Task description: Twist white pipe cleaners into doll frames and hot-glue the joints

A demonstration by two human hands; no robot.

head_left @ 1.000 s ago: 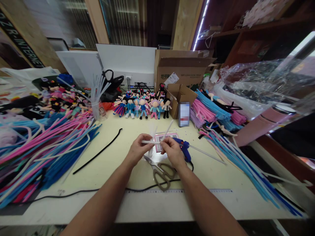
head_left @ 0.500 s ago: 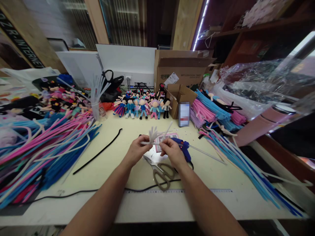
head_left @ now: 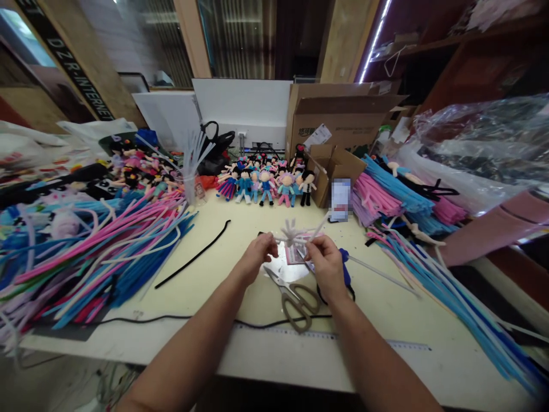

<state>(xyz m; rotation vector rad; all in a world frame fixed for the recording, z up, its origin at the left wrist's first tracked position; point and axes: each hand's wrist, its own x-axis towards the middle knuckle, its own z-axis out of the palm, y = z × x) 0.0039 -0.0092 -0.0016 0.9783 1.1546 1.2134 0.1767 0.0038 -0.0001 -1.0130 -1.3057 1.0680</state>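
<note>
A white pipe cleaner piece [head_left: 291,233], with several short strands fanned upward in its middle, is held between my hands above the table. My left hand [head_left: 259,252] has its fingers curled round the left end. My right hand [head_left: 326,266] pinches the right end, where a longer strand slants up. Below them lie scissors [head_left: 295,298] with brown handles, blades toward my left hand. A blue glue gun [head_left: 345,268] is partly hidden behind my right hand, its clear glue stick [head_left: 381,273] pointing right. A pink printed card [head_left: 295,254] lies under the piece.
Loose coloured pipe cleaners [head_left: 128,252] heap at left, with bundles [head_left: 381,197] at right. Small dolls [head_left: 266,186] line the back beside cardboard boxes [head_left: 343,114] and a phone [head_left: 341,199]. A black pipe cleaner [head_left: 195,254], a cable [head_left: 171,316] and a ruler [head_left: 386,343] lie on the table.
The view has turned left, so everything sits further right. The strands in the white piece look more spread, and my left hand's fingers have curled more.
</note>
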